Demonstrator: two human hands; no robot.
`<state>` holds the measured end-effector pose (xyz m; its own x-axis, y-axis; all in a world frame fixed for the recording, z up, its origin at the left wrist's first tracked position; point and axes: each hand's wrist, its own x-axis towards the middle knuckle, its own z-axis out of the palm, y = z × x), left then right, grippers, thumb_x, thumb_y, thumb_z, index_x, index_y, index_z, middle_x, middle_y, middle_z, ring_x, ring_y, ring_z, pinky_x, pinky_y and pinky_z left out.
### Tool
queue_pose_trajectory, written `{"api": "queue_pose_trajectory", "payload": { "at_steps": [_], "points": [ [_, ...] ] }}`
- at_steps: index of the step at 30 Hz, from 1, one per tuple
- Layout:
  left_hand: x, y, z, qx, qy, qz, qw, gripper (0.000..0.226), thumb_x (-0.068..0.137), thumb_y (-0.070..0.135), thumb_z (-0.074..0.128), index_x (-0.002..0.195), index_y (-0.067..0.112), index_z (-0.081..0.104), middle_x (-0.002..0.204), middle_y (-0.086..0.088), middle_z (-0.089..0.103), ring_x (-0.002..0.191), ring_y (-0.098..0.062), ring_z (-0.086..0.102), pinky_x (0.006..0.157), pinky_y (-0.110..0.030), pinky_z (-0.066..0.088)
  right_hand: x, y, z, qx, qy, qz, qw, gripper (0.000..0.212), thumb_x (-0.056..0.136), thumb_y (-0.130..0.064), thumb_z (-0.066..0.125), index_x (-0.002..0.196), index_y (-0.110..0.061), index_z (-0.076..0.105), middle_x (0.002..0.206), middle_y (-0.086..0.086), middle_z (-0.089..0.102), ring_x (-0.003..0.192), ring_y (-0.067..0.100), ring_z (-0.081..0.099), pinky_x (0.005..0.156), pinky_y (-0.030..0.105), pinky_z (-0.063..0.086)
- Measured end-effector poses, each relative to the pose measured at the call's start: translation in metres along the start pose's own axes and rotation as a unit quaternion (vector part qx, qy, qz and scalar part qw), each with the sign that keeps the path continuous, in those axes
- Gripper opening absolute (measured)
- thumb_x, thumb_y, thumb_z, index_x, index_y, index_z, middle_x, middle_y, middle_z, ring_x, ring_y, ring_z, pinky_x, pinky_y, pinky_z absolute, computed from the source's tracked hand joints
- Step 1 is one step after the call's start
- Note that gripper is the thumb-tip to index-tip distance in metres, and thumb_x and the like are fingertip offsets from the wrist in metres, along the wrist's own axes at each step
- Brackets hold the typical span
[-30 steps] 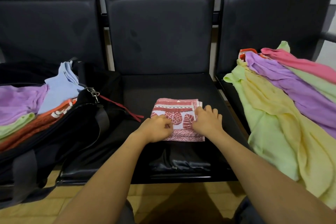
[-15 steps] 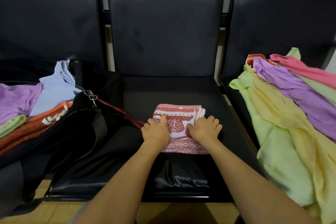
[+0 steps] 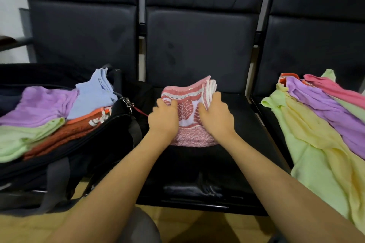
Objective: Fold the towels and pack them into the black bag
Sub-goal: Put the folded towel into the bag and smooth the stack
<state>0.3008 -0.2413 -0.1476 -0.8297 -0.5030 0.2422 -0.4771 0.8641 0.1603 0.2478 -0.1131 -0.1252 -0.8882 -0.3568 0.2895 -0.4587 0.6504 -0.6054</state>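
A folded red-and-white patterned towel (image 3: pixel 187 92) is over the middle black seat, its far edge lifted off the cushion. My left hand (image 3: pixel 163 117) grips its left side and my right hand (image 3: pixel 216 117) grips its right side, fingers curled into the cloth. The open black bag (image 3: pixel 94 144) sits on the left seat and holds folded towels: purple (image 3: pixel 39 104), light blue (image 3: pixel 92 94), green (image 3: pixel 25 138) and rust orange (image 3: pixel 65 134).
Unfolded towels lie heaped on the right seat: light green (image 3: pixel 308 163), yellow (image 3: pixel 324 140), purple (image 3: pixel 331 112) and pink (image 3: pixel 335 90). The middle seat cushion (image 3: pixel 246 134) is bare around the towel. Seat backs rise behind. A wooden floor shows below the seat edge.
Both hands have closed on the folded towel and raised it from the seat; before, it lay flat under them. The camera view has shifted.
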Motion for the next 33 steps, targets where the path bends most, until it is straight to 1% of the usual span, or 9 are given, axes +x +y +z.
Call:
{"api": "queue_pose_trajectory", "payload": {
  "at_steps": [4, 11, 14, 17, 20, 23, 25, 30, 33],
  "points": [
    [0.006, -0.039, -0.043, 0.011, 0.044, -0.002, 0.999, 0.042, 0.097, 0.018, 0.039, 0.139, 0.018, 0.032, 0.125, -0.018, 0.037, 0.105, -0.036, 0.051, 0.078, -0.041, 0.042, 0.003, -0.056, 0.000, 0.026, 0.016, -0.050, 0.998, 0.031, 0.096, -0.034, 0.048, 0.116, -0.013, 0.038, 0.099, 0.002, 0.057, 0.083, 0.022, 0.060, 0.075, 0.043, 0.052],
    [0.014, -0.129, -0.083, 0.035, 0.103, -0.038, 0.993, 0.043, 0.098, 0.019, 0.040, 0.141, 0.020, 0.036, 0.135, -0.021, 0.034, 0.112, -0.039, 0.050, 0.077, -0.042, 0.043, 0.008, -0.145, 0.035, 0.095, -0.006, -0.094, 0.991, 0.030, 0.095, -0.033, 0.048, 0.115, -0.013, 0.038, 0.102, 0.002, 0.056, 0.085, 0.021, 0.058, 0.073, 0.040, 0.050],
    [0.011, -0.178, -0.087, 0.067, 0.094, -0.066, 0.991, 0.043, 0.098, 0.018, 0.041, 0.140, 0.021, 0.035, 0.124, -0.017, 0.038, 0.104, -0.038, 0.052, 0.067, -0.038, 0.035, 0.006, -0.180, 0.067, 0.133, -0.037, -0.102, 0.985, 0.032, 0.096, -0.036, 0.045, 0.118, -0.013, 0.039, 0.108, 0.004, 0.057, 0.091, 0.023, 0.059, 0.080, 0.043, 0.051],
    [0.009, -0.227, -0.091, 0.095, 0.068, -0.106, 0.988, 0.043, 0.098, 0.017, 0.040, 0.140, 0.022, 0.034, 0.122, -0.016, 0.038, 0.104, -0.038, 0.052, 0.067, -0.038, 0.034, 0.003, -0.215, 0.107, 0.158, -0.069, -0.109, 0.979, 0.038, 0.097, -0.036, 0.044, 0.126, -0.012, 0.037, 0.114, 0.006, 0.057, 0.096, 0.024, 0.059, 0.083, 0.041, 0.050],
    [0.006, -0.277, -0.096, 0.135, 0.049, -0.139, 0.980, 0.040, 0.096, 0.020, 0.043, 0.136, 0.019, 0.038, 0.123, -0.017, 0.039, 0.107, -0.038, 0.050, 0.078, -0.040, 0.041, -0.002, -0.251, 0.151, 0.186, -0.101, -0.097, 0.973, 0.049, 0.097, -0.036, 0.044, 0.137, -0.009, 0.032, 0.119, 0.009, 0.058, 0.101, 0.027, 0.060, 0.087, 0.045, 0.050],
    [0.005, -0.319, -0.100, 0.191, 0.027, -0.188, 0.963, 0.040, 0.095, 0.021, 0.046, 0.135, 0.017, 0.041, 0.126, -0.019, 0.041, 0.111, -0.039, 0.048, 0.091, -0.041, 0.040, -0.013, -0.283, 0.193, 0.208, -0.141, -0.100, 0.963, 0.048, 0.098, -0.032, 0.045, 0.133, -0.002, 0.034, 0.099, 0.013, 0.061, 0.096, 0.035, 0.061, 0.083, 0.048, 0.050],
    [0.004, -0.340, -0.100, 0.217, 0.005, -0.225, 0.950, 0.041, 0.095, 0.021, 0.043, 0.136, 0.016, 0.041, 0.129, -0.019, 0.041, 0.114, -0.039, 0.046, 0.094, -0.039, 0.038, -0.023, -0.299, 0.215, 0.211, -0.171, -0.085, 0.959, 0.053, 0.098, -0.032, 0.044, 0.139, -0.001, 0.029, 0.115, 0.018, 0.060, 0.105, 0.036, 0.059, 0.089, 0.047, 0.048],
    [-0.012, -0.383, -0.076, 0.246, -0.069, -0.275, 0.927, 0.037, 0.096, 0.025, 0.040, 0.132, 0.017, 0.048, 0.137, -0.017, 0.037, 0.123, -0.036, 0.037, 0.101, -0.035, 0.032, -0.046, -0.305, 0.275, 0.134, -0.295, -0.058, 0.944, 0.068, 0.095, -0.032, 0.050, 0.144, 0.003, 0.018, 0.143, 0.019, 0.038, 0.131, 0.036, 0.039, 0.104, 0.042, 0.038],
    [-0.016, -0.399, -0.050, 0.117, -0.110, -0.249, 0.955, 0.044, 0.098, 0.029, 0.034, 0.139, 0.016, 0.043, 0.147, -0.012, 0.033, 0.134, -0.032, 0.029, 0.111, -0.042, 0.023, -0.049, -0.294, 0.286, -0.012, -0.276, -0.094, 0.957, 0.077, 0.090, -0.037, 0.057, 0.143, 0.001, 0.017, 0.145, 0.016, 0.028, 0.133, 0.035, 0.030, 0.106, 0.041, 0.030]
  ]
}}
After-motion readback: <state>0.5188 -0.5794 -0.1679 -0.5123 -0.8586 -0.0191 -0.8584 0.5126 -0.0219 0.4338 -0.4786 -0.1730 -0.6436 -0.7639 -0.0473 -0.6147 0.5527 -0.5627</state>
